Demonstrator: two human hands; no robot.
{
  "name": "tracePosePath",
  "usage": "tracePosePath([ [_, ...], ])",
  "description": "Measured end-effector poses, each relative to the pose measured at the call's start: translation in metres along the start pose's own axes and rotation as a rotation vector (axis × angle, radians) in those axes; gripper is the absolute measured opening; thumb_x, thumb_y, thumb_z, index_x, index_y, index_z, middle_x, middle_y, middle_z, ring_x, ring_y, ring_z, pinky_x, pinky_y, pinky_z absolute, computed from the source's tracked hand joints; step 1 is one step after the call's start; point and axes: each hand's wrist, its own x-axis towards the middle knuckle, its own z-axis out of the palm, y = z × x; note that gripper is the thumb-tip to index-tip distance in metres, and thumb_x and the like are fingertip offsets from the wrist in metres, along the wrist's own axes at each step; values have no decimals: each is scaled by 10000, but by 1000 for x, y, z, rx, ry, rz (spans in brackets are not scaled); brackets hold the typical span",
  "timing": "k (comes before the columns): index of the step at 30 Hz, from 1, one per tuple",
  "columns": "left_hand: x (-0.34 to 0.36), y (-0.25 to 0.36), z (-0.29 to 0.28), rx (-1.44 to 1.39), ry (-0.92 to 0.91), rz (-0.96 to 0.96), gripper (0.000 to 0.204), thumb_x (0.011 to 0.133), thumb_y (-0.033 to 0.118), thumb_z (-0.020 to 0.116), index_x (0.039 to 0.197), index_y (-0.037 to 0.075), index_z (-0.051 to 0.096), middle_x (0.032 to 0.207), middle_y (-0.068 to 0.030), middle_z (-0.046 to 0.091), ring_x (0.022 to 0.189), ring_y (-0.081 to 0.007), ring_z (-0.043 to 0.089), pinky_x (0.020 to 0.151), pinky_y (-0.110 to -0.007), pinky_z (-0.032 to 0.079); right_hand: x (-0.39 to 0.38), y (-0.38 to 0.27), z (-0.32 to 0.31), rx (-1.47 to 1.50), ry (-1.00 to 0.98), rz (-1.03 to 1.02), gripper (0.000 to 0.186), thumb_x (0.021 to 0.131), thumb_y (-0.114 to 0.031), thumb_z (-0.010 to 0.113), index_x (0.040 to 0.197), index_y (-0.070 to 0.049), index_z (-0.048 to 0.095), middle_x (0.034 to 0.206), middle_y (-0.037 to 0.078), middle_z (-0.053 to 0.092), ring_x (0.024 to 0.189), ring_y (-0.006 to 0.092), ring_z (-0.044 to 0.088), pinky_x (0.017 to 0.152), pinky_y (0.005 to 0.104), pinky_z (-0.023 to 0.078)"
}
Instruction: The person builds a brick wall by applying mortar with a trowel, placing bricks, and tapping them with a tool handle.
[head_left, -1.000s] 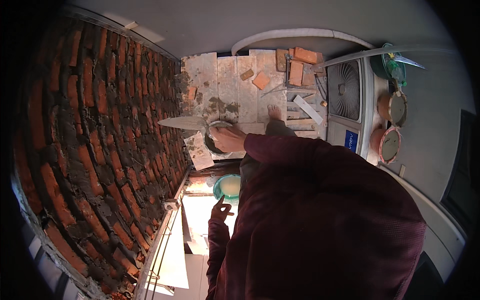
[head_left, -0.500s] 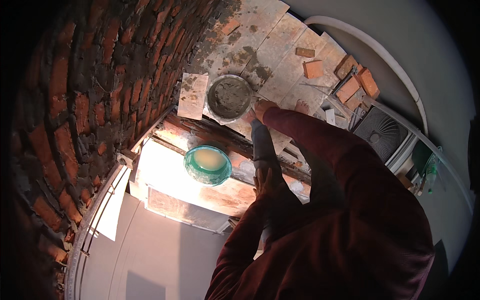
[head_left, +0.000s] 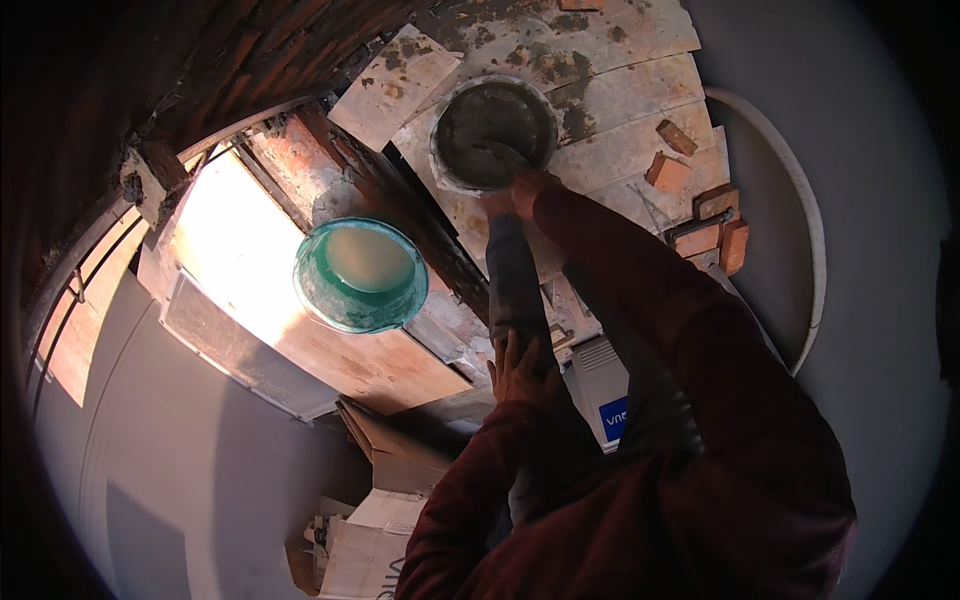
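My right hand (head_left: 530,190) is closed at the near right rim of a round bucket (head_left: 440,165) of wet grey mortar (head_left: 500,110). It grips what looks like a trowel (head_left: 490,158), whose blade is sunk in the mortar and partly hidden; the handle is covered by my fingers. My left hand (head_left: 522,375) lies on my bent left leg, fingers spread, holding nothing. To the left of that leg stands a teal tub (head_left: 405,305) with cloudy, pale liquid (head_left: 368,258) in it.
A rough brick wall (head_left: 240,60) rises at upper left. A loose board (head_left: 395,85) lies beside the mortar bucket. Broken bricks (head_left: 668,172) and a curved white pipe (head_left: 810,220) are on the right. Cardboard boxes (head_left: 385,510) sit at lower left, below the ledge.
The view has turned and shifted, so the tub and bucket appear larger. The trowel blade now shows in the mortar. My left hand stays on my leg.
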Motion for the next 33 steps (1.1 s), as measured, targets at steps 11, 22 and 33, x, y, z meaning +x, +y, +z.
tracePosePath([
  [11,8,2,2,-65,-6,-5,660,740,380,805,1353,219,620,1600,-151,311,1498,-399,212,1183,-597,207,56,18,1,-65,-243,-46,299,761,-109,631,1016,15,728,1098,272,685,1076,367,673,894,437,551],
  [22,6,-2,18,-21,10,17,602,762,391,778,1326,234,638,1596,-138,322,1490,-416,215,1173,-626,201,40,74,22,971,-378,97,529,783,-24,663,1284,14,496,791,99,600,535,154,572,454,350,476],
  [33,7,19,18,59,25,54,594,775,380,764,1331,219,630,1587,-163,325,1483,-428,221,1178,-593,222,16,109,28,1140,-282,-96,734,748,-37,716,1424,12,435,829,61,605,598,122,561,496,306,466],
])
